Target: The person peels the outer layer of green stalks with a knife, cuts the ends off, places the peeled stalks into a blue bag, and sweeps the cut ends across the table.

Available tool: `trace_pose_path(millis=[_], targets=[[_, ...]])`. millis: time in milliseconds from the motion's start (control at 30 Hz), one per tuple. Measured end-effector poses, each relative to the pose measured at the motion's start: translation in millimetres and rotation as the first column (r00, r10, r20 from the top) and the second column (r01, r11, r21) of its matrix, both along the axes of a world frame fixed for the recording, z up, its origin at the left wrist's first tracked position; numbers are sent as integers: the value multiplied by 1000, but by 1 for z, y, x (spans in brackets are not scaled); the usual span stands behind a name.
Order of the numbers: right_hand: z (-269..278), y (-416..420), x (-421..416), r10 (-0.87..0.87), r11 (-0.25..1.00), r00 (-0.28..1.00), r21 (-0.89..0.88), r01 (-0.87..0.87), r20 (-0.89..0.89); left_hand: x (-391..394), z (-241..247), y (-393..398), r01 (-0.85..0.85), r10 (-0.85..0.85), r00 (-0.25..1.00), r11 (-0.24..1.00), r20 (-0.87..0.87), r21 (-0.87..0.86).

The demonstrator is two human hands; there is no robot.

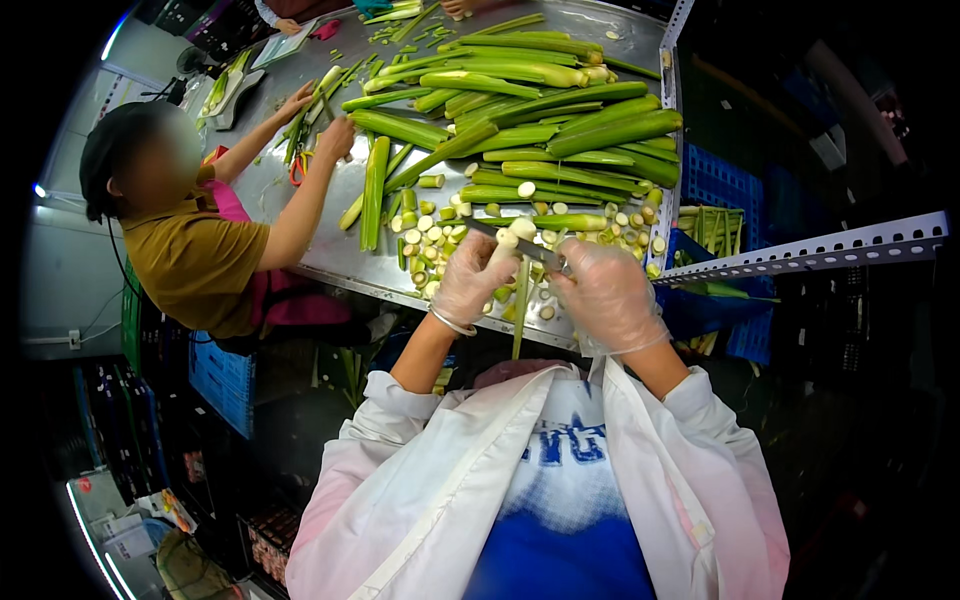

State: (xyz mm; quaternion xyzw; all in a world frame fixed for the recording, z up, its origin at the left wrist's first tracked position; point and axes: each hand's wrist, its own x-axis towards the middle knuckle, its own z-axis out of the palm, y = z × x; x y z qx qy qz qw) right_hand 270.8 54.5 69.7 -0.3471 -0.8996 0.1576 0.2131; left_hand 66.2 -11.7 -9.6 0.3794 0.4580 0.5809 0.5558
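My left hand, in a clear plastic glove, is closed around the pale end of a green stalk. A knife with a dark blade lies across that pale end, and my gloved right hand grips it at the handle end. The stalk hangs down past the table's near edge. Under and around both hands lie many cut round end pieces, whitish and green. Beyond them a large heap of thick green stalks, which look like celtuce or a similar leaf-stem vegetable, covers the metal table.
A co-worker at the left reaches over the table near orange-handled scissors. A perforated metal post juts out at the right, by blue crates holding stalks. More hands show at the far side. A white scale stands far left.
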Motion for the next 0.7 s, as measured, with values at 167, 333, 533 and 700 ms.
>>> trace_pose_path(millis=[167, 333, 533, 700], targets=[[-26, 8, -10, -328, 673, 867, -737, -65, -375, 2, 16, -3, 88, -48, 924, 992, 379, -87], [-36, 9, -34, -302, 619, 799, -745, -251, -520, 20, 20, 0, 26, 11, 931, 995, 364, -96], [-38, 15, -24, -301, 523, 849, -820, -233, -434, 19, 4, -12, 20, -14, 993, 998, 121, -52], [-50, 15, -25, -265, 576, 848, -781, -243, -459, 10, -7, -11, 38, -37, 999, 998, 32, -43]])
